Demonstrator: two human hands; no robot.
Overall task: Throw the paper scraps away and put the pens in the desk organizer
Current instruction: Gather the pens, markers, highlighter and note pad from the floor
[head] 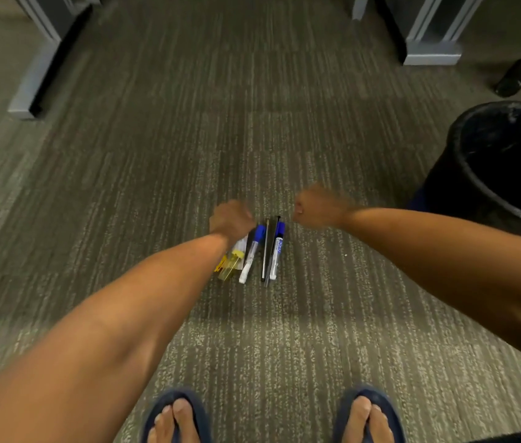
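Blue-capped pens point(257, 252) lie bunched on the carpet point(157, 174), long axes running toward the feet. The left hand point(231, 219) touches their far ends, nearer than the right hand point(318, 204); blur hides either grip's state.

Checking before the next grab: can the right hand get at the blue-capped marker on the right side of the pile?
Probably yes. The right hand hovers just beside the marker, nothing lies over it, and the left hand is at the pile's other side.
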